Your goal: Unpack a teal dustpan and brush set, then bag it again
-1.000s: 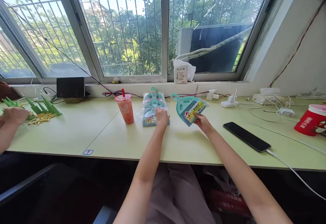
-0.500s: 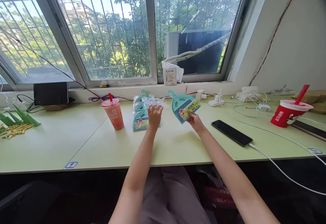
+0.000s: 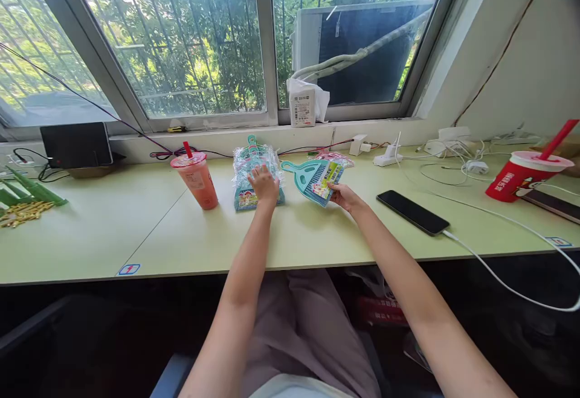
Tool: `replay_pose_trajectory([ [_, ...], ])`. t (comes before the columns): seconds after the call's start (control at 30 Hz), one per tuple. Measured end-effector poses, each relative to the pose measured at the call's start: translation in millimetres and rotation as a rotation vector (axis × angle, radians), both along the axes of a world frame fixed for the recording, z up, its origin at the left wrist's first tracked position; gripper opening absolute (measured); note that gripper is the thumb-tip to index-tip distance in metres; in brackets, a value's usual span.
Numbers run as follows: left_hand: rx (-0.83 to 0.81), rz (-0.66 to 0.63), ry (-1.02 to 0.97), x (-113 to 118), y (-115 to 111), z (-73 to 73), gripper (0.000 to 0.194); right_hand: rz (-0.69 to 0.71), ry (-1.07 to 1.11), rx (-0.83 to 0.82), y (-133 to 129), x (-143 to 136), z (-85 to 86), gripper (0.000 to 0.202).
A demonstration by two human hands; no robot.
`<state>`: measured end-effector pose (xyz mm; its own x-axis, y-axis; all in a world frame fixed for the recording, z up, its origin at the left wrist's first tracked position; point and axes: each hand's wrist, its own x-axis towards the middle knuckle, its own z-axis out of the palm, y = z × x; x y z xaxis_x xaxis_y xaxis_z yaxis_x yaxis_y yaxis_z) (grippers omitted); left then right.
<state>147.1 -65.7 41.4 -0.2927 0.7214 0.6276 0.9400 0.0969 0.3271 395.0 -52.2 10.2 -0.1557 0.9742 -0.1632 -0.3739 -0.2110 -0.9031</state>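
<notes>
My right hand is closed on the label edge of a small teal dustpan set, raised above the table with its handle pointing left. Blue bristles and a yellow printed label show on its front. To the left, my left hand rests with fingers spread on a stack of similar teal dustpans in clear crinkled plastic. The hand hides part of the stack, so how many lie there I cannot tell. Behind the held dustpan lies something pink in clear wrap.
A pink drink cup stands left of the stack. On the right are a charging phone, a red cup, a white plug adapter and tangled cables. A tissue pack sits on the windowsill; a black tablet is far left.
My left hand has gone from gripping clear plastic above the stack to lying spread on it. The held dustpan has turned slightly, its handle now further left and lower. The view has tilted down.
</notes>
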Motion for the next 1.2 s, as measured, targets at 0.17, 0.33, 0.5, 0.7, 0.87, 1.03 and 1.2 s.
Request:
replay_pose_trajectory([
  [0.17, -0.101, 0.012, 0.024, -10.3, 7.8, -13.0, 0.061, 0.041, -0.03, 0.028, -4.1, -3.4, 0.1, 0.013],
  [0.33, 0.036, -0.111, -0.018, -6.7, 4.7, -9.4, 0.053, 0.058, -0.044, 0.066, -6.1, -6.1, 0.8, 0.009],
  [0.5, 0.101, -0.2, -0.012, -2.7, 0.9, -5.7, 0.048, -0.032, -0.011, 0.054, -2.3, -5.2, -0.2, 0.007],
  [0.7, 0.182, -0.321, 0.019, 4.1, 6.8, -12.9, 0.055, -0.103, 0.018, 0.077, -3.1, -3.2, 2.0, 0.006],
  [0.87, 0.24, -0.451, 0.063, 17.0, 11.7, -17.3, 0.053, -0.043, 0.052, 0.147, -5.8, -6.9, 2.8, 0.007],
  [1.03, 0.206, -0.687, 0.124, 34.2, 2.5, -16.3, 0.051, -0.127, 0.093, 0.16, -1.6, -8.7, -0.6, 0.008],
  [1.2, 0.373, -0.511, -0.327, 51.9, -9.2, -2.8, 0.06, -0.197, 0.124, 0.146, -4.2, -8.6, 5.7, 0.009],
])
